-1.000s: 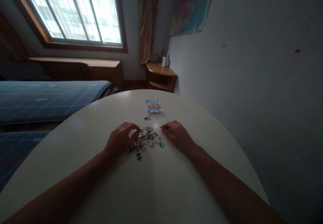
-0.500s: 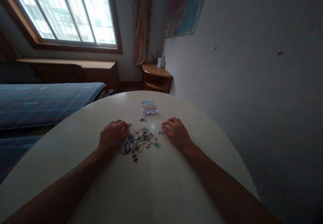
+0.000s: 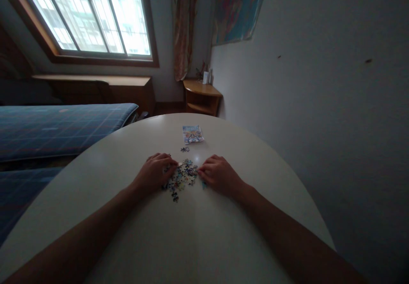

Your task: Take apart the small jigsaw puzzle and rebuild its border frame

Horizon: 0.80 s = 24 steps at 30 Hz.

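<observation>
A loose pile of small jigsaw puzzle pieces (image 3: pixel 182 176) lies on the white round table (image 3: pixel 191 241) between my hands. My left hand (image 3: pixel 156 171) reaches over the pile's left side, thumb and fingers closed, with a pale puzzle piece (image 3: pixel 180 163) at its fingertips. At the right edge of the pile is my right hand (image 3: pixel 220 174), its fingers drawn together; whatever they hold is too small to make out. A light-blue piece (image 3: pixel 204 184) shows under that hand. Beyond the pile lie a small cluster of pieces (image 3: pixel 185 149) and a colourful printed packet (image 3: pixel 192 134).
A blue plaid mattress (image 3: pixel 64 126) stands left of the table. The wall (image 3: pixel 303 105) runs along the right. Behind are a wooden corner shelf (image 3: pixel 203 88), a curtain (image 3: pixel 184 32) and a window (image 3: pixel 89 15).
Both hands have moved inward onto the pile. My left hand went right, and its fingers closed at a pale piece. My right hand shifted left to the pile's edge, fingers drawing together.
</observation>
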Available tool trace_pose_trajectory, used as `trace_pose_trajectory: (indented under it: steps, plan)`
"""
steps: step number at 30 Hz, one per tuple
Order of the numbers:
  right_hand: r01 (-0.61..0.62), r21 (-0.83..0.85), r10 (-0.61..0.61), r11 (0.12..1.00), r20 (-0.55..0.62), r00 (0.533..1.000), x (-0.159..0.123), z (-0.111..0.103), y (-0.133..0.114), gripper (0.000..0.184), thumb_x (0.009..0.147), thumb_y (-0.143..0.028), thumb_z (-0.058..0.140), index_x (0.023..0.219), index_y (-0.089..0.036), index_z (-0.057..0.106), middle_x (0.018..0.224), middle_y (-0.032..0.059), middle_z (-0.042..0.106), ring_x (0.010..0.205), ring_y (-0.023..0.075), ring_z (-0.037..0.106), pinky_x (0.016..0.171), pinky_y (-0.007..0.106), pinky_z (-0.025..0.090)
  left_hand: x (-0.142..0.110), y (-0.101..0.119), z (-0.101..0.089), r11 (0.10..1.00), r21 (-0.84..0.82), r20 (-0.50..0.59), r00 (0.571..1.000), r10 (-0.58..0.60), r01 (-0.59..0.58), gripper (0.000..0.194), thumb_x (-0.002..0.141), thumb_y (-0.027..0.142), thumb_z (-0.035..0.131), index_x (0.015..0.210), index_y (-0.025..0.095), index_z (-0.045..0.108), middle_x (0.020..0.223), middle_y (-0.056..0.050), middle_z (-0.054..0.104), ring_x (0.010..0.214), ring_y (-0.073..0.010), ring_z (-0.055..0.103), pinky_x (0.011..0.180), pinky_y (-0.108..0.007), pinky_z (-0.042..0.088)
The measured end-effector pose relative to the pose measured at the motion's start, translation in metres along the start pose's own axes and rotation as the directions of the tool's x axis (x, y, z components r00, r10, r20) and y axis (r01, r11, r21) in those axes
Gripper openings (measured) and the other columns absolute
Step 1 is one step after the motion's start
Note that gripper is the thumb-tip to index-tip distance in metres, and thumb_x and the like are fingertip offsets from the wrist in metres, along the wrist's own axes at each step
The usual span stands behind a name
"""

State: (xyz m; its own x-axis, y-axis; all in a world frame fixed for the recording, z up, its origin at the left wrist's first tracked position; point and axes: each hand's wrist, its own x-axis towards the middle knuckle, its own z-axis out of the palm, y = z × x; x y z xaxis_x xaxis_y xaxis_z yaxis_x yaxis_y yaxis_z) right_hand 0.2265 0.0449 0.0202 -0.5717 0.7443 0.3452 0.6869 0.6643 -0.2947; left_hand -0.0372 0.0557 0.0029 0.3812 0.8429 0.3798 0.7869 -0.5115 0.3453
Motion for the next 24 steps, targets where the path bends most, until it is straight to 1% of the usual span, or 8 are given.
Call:
trace_pose_trajectory:
  steps: [3,6,9,12,15,17,20,24]
  plan:
    - [-0.063,0.07,0.068,0.996,-0.072,0.995,0.005,0.003,0.007,0.02,0.096,-0.028,0.058,0.101,-0.023,0.077,0.094,0.0043,0.074,0.095,0.0196,0.06,0.088,0.034,0.043,0.0,-0.005,0.001,0.997,-0.074,0.006,1.0,-0.009,0.009,0.02,0.091,0.036,0.059,0.093,0.025,0.075,0.099,-0.005,0.074,0.098,-0.0247,0.065,0.095,-0.041,0.047]
    - [-0.167,0.106,0.18,0.98,-0.129,0.975,0.011,0.004,0.014,0.015,0.092,-0.027,0.065,0.096,-0.022,0.078,0.094,0.0052,0.073,0.095,0.0209,0.06,0.089,0.035,0.044,-0.001,-0.006,0.001,0.994,-0.102,-0.014,1.0,-0.027,0.025,0.019,0.09,0.036,0.059,0.09,0.024,0.073,0.096,-0.005,0.074,0.096,-0.0246,0.066,0.093,-0.04,0.049]
    - [-0.273,0.093,0.284,0.958,-0.14,0.949,0.017,0.006,0.021,0.012,0.088,-0.028,0.068,0.09,-0.02,0.078,0.098,0.0077,0.072,0.099,0.024,0.059,0.091,0.038,0.045,-0.003,-0.003,0.0,0.99,-0.134,-0.05,0.997,-0.052,0.045,0.016,0.089,0.035,0.061,0.091,0.023,0.071,0.094,-0.004,0.074,0.092,-0.023,0.068,0.088,-0.036,0.051]
    - [-0.313,0.069,0.319,0.947,-0.139,0.937,0.018,0.009,0.022,0.02,0.091,-0.029,0.064,0.104,-0.019,0.075,0.11,0.01,0.07,0.108,0.0254,0.059,0.097,0.04,0.045,-0.006,-0.001,-0.001,0.985,-0.162,-0.089,0.994,-0.069,0.054,0.013,0.087,0.031,0.061,0.092,0.023,0.07,0.09,-0.002,0.073,0.082,-0.0188,0.069,0.079,-0.03,0.054]
    - [-0.237,0.043,0.24,0.971,-0.079,0.968,0.015,0.012,0.017,0.043,0.096,-0.038,0.055,0.133,-0.016,0.061,0.136,0.0134,0.06,0.127,0.0266,0.052,0.109,0.043,0.039,-0.006,-0.003,-0.002,0.984,-0.16,-0.144,0.984,-0.102,0.079,0.012,0.087,0.028,0.06,0.091,0.022,0.07,0.087,-0.001,0.074,0.08,-0.0174,0.07,0.077,-0.028,0.054]
    - [-0.139,0.018,0.138,0.99,0.038,0.99,0.011,0.013,0.011,0.058,0.097,-0.049,0.05,0.146,-0.017,0.048,0.151,0.0139,0.047,0.139,0.0287,0.042,0.115,0.047,0.031,-0.006,-0.006,-0.004,0.984,-0.137,-0.183,0.973,-0.138,0.114,0.013,0.088,0.027,0.06,0.09,0.022,0.072,0.087,-0.002,0.075,0.079,-0.0179,0.071,0.076,-0.028,0.054]
    - [-0.027,-0.01,0.029,1.0,0.192,0.981,0.006,0.012,0.005,0.064,0.096,-0.059,0.045,0.151,-0.025,0.041,0.16,0.0097,0.032,0.146,0.0324,0.031,0.118,0.055,0.023,-0.005,-0.011,-0.009,0.983,-0.07,-0.228,0.957,-0.181,0.17,0.014,0.088,0.028,0.062,0.089,0.024,0.076,0.087,-0.002,0.077,0.081,-0.0207,0.071,0.079,-0.032,0.054]
    - [0.066,-0.02,-0.061,0.998,0.199,0.978,0.004,0.01,0.003,0.062,0.092,-0.059,0.054,0.147,-0.031,0.046,0.16,0.007,0.033,0.146,0.0355,0.03,0.116,0.063,0.018,-0.006,-0.01,-0.015,0.976,0.043,-0.224,0.954,-0.197,0.212,0.013,0.087,0.028,0.067,0.088,0.028,0.08,0.084,-0.003,0.077,0.081,-0.0251,0.07,0.081,-0.038,0.052]
